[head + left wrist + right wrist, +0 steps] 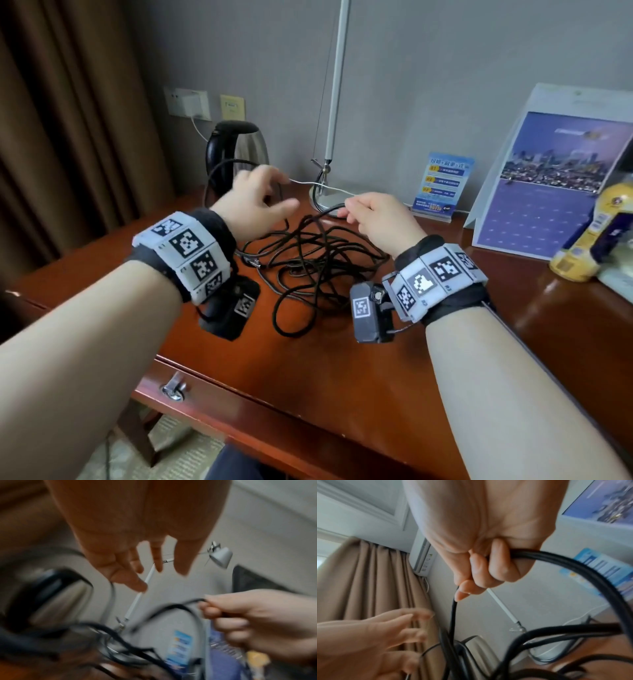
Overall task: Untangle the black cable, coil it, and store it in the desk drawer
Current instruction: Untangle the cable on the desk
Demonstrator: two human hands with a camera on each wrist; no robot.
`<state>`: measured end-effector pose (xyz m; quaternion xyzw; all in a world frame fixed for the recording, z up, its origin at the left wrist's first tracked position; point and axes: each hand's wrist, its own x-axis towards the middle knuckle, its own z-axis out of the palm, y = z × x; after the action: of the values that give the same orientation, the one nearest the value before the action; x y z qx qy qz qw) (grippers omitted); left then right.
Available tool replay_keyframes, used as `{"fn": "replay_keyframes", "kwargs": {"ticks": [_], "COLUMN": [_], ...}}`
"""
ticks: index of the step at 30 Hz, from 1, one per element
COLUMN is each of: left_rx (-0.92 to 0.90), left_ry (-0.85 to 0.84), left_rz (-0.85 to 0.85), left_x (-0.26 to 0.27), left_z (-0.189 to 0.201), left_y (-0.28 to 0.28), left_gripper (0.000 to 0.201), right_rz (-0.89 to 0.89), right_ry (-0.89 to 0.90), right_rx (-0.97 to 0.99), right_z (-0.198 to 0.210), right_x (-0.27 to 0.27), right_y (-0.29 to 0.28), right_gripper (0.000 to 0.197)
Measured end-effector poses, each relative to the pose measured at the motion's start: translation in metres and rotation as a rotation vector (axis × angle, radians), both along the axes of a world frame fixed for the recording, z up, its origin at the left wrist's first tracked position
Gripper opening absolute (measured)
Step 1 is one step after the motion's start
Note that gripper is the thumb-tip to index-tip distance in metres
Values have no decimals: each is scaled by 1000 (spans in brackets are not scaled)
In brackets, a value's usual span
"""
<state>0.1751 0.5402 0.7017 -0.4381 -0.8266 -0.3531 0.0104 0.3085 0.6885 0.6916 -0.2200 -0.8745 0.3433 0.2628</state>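
Note:
The black cable (308, 267) lies in a loose tangle on the red-brown desk (342, 359). My right hand (356, 210) is raised over the tangle and grips a strand of it, its fingers curled round the cable (573, 566) in the right wrist view. My left hand (263, 202) hovers to the left with its fingers spread and holds nothing; a raised loop of cable arcs behind it. The left wrist view is blurred and shows the left hand's straight fingers (181, 563) and the right hand (240, 622) pinching the cable (171, 607). The drawer's metal knob (174, 389) sits under the desk's front edge.
A steel kettle (239, 150) stands at the back left, and a lamp base (329, 200) with a white cord stands behind the tangle. A blue sign card (442, 185), a calendar (555, 185) and a yellow bottle (592, 233) stand to the right. A curtain hangs at the left.

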Motion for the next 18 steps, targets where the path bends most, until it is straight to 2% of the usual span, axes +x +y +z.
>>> {"fn": "replay_keyframes", "kwargs": {"ticks": [2,4,8,13,15,18], "left_rx": [-59,-135,-174,-318,-314,-230], "left_ry": [29,128,130,97,80,61], "left_rz": [-182,-254,-118,-107,-132,-101], "left_x": [17,23,15,3,2,0], "left_z": [-1,0,-6,-29,-37,-47], "left_y": [4,11,16,-2,-7,-12], "left_gripper": [57,58,28,23,26,46], "right_rz": [20,28,-52,-277,-203,-15], "right_ry": [38,68,116,351,414,517], "right_rx": [-44,-61,-51,-277,-365,-496], "right_z": [4,5,2,-12,-14,-9], "right_x": [-6,-8,-1,11,14,15], "right_y": [-6,-7,1,23,18,2], "right_gripper": [33,34,30,33,32,30]}}
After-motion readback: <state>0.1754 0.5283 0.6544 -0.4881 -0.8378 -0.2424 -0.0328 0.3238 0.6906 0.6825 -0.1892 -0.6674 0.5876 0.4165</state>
